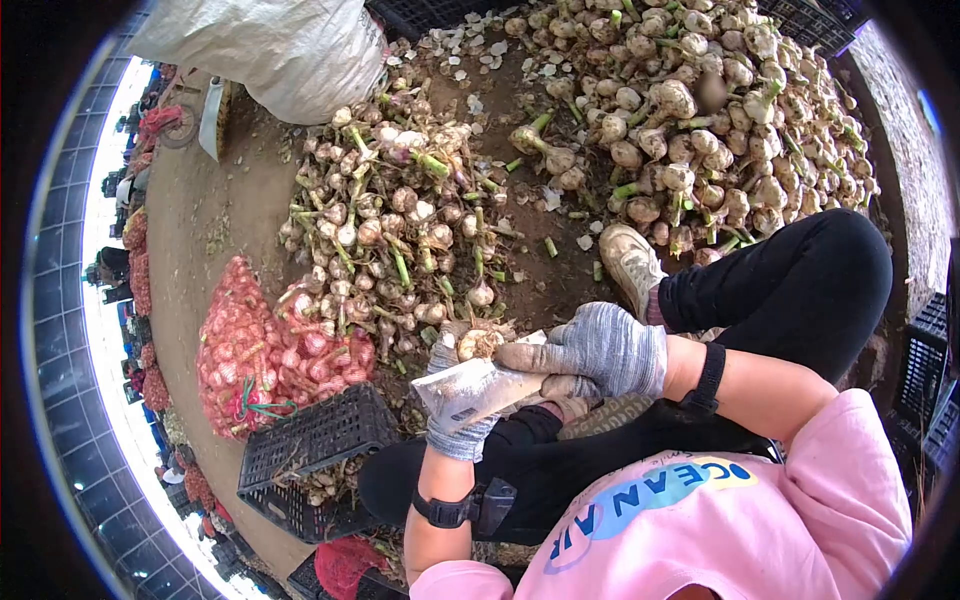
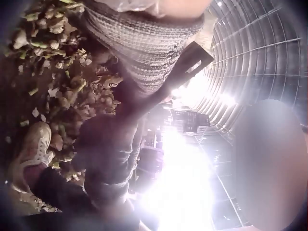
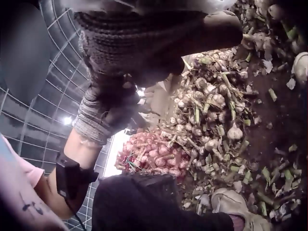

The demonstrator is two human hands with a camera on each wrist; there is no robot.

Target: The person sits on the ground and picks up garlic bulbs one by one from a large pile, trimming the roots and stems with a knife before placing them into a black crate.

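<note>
midway, it seemed: the left hand (image 1: 455, 400) gripped a garlic bulb (image 1: 478, 344), the right hand (image 1: 600, 347) clamped a blade (image 1: 478, 390) beside it over the lap; untrimmed heaps (image 1: 690, 110) remained, one red sack (image 1: 250, 345) filled.

A round, dirty-white garlic bulb (image 1: 478, 344) sits near the middle of the head view, a little toward 6 o'clock. Its rough root end faces up. The bulb looks dusty and has brown dirt on its skin.

Just under the bulb, at its 5 o'clock, is a wide, flat, grey metal blade (image 1: 472, 392). The blade is dull and smeared with white dust. It lies almost flat, with its broad end pointing toward 8 o'clock. The bulb rests at the top edge of the blade and touches it.

In the wrist views the bulb and blade are too dark to make out.
</note>
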